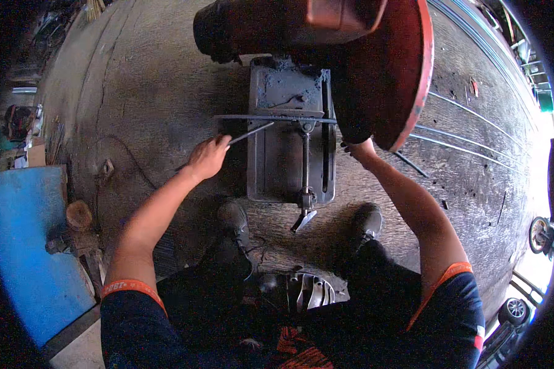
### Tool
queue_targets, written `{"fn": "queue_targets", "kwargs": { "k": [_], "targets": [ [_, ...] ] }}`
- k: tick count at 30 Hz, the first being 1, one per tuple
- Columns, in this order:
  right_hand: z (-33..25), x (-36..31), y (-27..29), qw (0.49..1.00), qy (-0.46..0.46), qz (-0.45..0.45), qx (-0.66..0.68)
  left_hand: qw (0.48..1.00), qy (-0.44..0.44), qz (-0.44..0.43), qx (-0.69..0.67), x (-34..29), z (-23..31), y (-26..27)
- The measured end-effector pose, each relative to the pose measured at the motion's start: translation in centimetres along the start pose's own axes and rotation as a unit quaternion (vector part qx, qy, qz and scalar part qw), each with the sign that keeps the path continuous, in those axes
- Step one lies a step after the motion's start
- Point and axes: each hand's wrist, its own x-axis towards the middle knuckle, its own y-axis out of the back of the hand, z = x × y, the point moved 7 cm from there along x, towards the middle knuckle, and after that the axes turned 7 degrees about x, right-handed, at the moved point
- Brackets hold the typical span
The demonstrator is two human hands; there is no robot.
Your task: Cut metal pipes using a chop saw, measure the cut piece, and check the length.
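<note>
A thin metal rod [252,132] slants up to the right from my left hand [209,157], which is closed around it; its tip hangs over the base of a cut-off saw [261,166]. Another thin bar [237,117] lies crosswise at the saw's vise, against the jaw. From that jaw a threaded vise screw [306,160] runs toward me, ending in a crank handle [304,220]. My right hand [362,150] is at the right of the base, below the red blade guard [406,74]. The guard and shadow hide most of its fingers, so its grip is unclear.
Between my shoes [232,221] lies a finned metal part [308,292]. Long rods [468,147] stretch across the floor at right, with a short dark rod [410,165] nearer. A blue panel [34,246] and a round wood piece [79,214] are at left.
</note>
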Motion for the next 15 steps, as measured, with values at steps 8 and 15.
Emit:
{"fn": "queue_targets", "kwargs": {
  "k": [8, 15],
  "targets": [
    [-4.1, 0.0, 1.0, 0.956, 0.118, 0.029, 0.266, 0.998, -0.063, -0.01, -0.008, 7.0, 2.9, -1.6],
    [-4.9, 0.2, -0.2, 0.927, 0.366, 0.044, -0.062, 0.993, 0.069, -0.017, -0.098, 7.5, 3.7, -2.9]
  ]
}}
